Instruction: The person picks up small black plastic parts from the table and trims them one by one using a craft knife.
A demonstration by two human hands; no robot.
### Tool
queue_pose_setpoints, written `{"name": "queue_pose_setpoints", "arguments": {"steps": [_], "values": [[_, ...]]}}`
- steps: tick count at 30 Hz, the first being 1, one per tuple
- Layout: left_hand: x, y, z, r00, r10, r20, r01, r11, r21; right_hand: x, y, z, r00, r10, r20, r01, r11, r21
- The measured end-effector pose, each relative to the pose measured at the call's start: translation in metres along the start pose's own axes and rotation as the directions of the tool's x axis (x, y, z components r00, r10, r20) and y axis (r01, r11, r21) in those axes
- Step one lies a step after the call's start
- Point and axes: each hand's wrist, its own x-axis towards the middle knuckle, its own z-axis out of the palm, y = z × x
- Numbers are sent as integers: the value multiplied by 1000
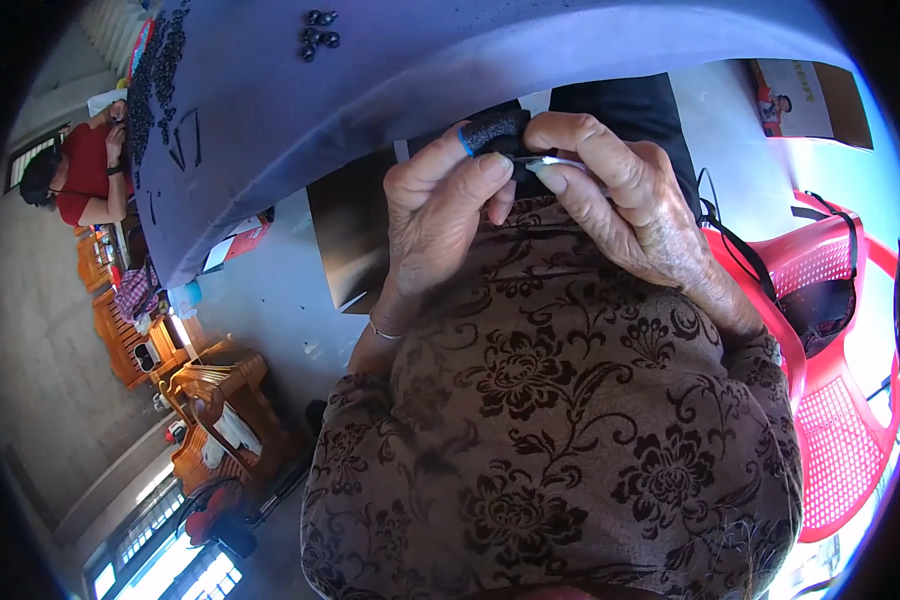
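Pinching thumb to forefinger, the right hand [625, 180] holds a thin pale sliver [555, 161] reaching the nearly closed left hand [432, 205], which wears a black finger cot [495, 132]; its grip is hidden. The sliver looks light, stiff, perhaps slippery, best held mid-length. Beyond, small glossy black pieces [319, 38] lie on the surface [260, 110].

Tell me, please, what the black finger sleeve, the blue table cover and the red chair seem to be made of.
Finger sleeve: probably knit fabric, matte, judging by its speckled texture and close fit.
Table cover: likely cloth, dull, draping softly over the edge.
Red chair: apparently moulded plastic, fairly smooth, with a regularly perforated panel.
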Motion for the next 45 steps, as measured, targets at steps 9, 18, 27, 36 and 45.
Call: {"name": "queue_pose_setpoints", "arguments": {"steps": [9,18,27,36,45], "values": [[-1,-7,3,986,166,-7,-164,983,83,2,0,-1,1000,5,-13,-5,1000,-20],[0,-11,4,962,273,-25,-262,941,214,7,-1,1,997,-47,-65,47,999,0],[4,-13,5,959,284,0,-280,948,152,3,5,5,995,-23,-94,18,998,-53],[0,-14,3,972,232,-34,-223,958,181,2,12,6,989,-90,-115,83,994,-64],[3,-16,7,965,260,-16,-258,961,97,4,3,2,994,101,-47,-101,995,-1]]}}
